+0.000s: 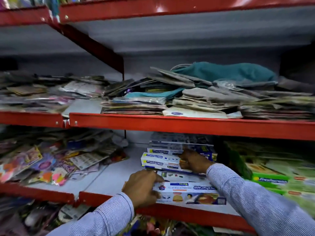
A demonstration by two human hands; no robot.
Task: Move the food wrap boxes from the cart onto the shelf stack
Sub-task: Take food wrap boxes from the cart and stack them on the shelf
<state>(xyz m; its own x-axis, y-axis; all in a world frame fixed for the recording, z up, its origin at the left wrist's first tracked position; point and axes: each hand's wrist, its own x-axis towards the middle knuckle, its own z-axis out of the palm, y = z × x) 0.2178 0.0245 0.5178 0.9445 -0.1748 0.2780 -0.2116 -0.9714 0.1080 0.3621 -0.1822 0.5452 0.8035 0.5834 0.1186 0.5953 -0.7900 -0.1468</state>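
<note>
Several blue-and-white food wrap boxes lie stacked on the lower red-edged shelf point(187, 212). The front box point(192, 193) sits at the shelf's front edge, printed upside down to me. My left hand point(143, 189) grips its left end. Behind it, a stack of wrap boxes point(160, 161) rises toward the back. My right hand point(192, 161) presses on the right part of that stack, fingers curled against the box fronts. The cart is out of view.
Green wrap boxes point(272, 180) lie to the right on the same shelf. Colourful packets point(34, 164) crowd the shelf's left side, with bare shelf between. The shelf above point(170, 123) holds piles of folded bags and a teal cloth point(226, 71).
</note>
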